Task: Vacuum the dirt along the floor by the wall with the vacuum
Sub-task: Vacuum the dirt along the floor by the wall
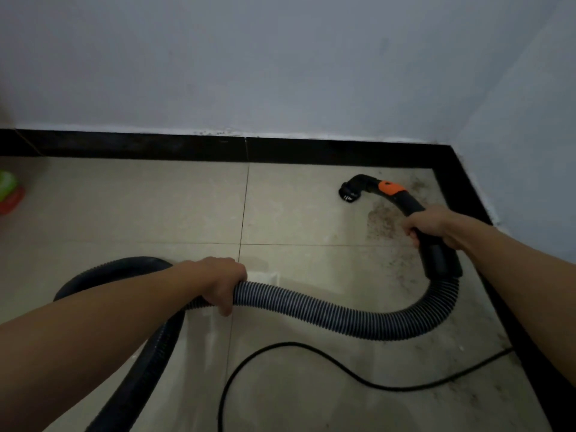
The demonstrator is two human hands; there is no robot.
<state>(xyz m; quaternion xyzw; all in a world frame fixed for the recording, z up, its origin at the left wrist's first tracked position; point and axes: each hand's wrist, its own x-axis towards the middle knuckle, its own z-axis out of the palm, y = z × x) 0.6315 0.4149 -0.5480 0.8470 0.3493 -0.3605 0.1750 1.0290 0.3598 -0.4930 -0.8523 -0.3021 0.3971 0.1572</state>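
Our right hand [425, 224] grips the black curved vacuum handle [414, 210], its round nozzle [349, 194] on the beige tile beside the dark dirt [381, 219] near the corner. Our left hand [223, 285] clasps the ribbed grey hose [327, 310] (the thin black cable [311, 349] could snag it).

The floor [140, 207] is pale beige tile edged by a black baseboard [156, 146]. Dark dirt [386, 222] speckles the tiles near the right corner. A vacuum nozzle [350, 194] sits mouth-down beside it. A hose [103, 272] loops at left, a black cord [311, 349] snakes across the near tiles, and a green and red thing [9, 194] lies at the left edge.
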